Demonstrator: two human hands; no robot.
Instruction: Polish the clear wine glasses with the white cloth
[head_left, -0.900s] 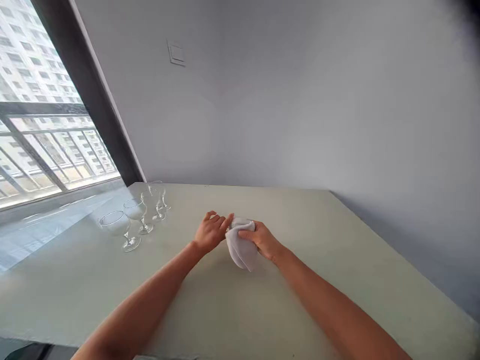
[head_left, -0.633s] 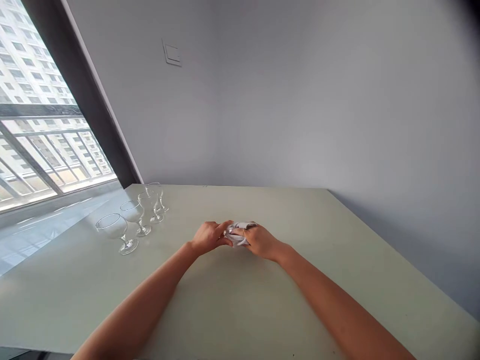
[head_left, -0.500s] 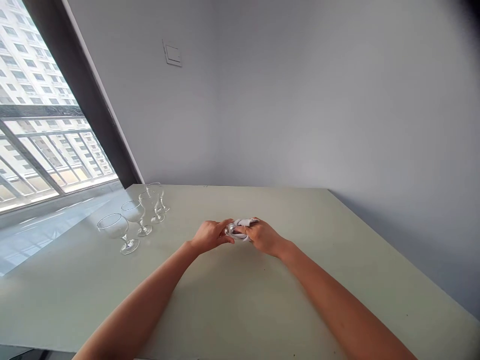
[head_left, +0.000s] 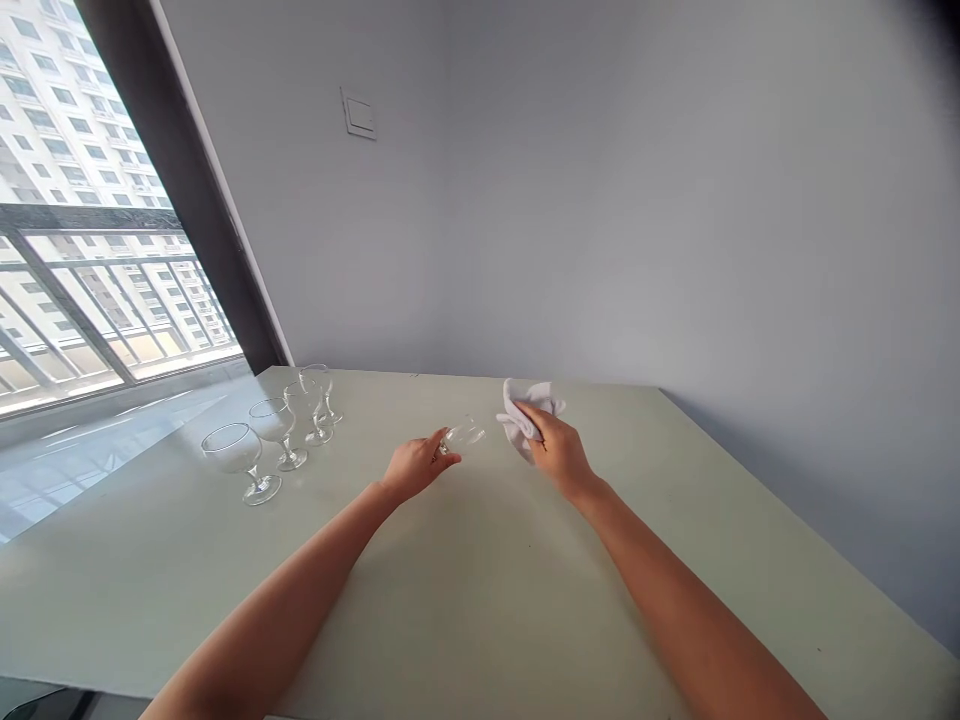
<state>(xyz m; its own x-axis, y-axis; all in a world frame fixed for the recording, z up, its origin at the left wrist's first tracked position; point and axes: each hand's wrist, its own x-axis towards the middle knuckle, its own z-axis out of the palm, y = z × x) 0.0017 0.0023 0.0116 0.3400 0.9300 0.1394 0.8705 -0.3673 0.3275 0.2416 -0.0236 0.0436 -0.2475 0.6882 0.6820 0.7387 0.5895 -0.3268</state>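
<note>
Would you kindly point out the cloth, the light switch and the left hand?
Cloth (head_left: pixel 517 422): head view, folds beside the fingers.
Light switch (head_left: pixel 361 115): head view, middle of its plate.
Left hand (head_left: pixel 411 468): head view, back of the hand.

Daylight from left window (head_left: pixel 97 200); top right corner dark.

We seem to be in a room of a home or flat, though we cannot tell which room. On the left, a window (head_left: pixel 112 200) looks onto a railing (head_left: pixel 112 310) and a tall building (head_left: pixel 75 110) with rows of windows. We see plain pale walls (head_left: pixel 675 200), a household-style switch (head_left: pixel 361 115), and stemmed glasses (head_left: pixel 234 450) on a pale table (head_left: pixel 480 600).
</note>
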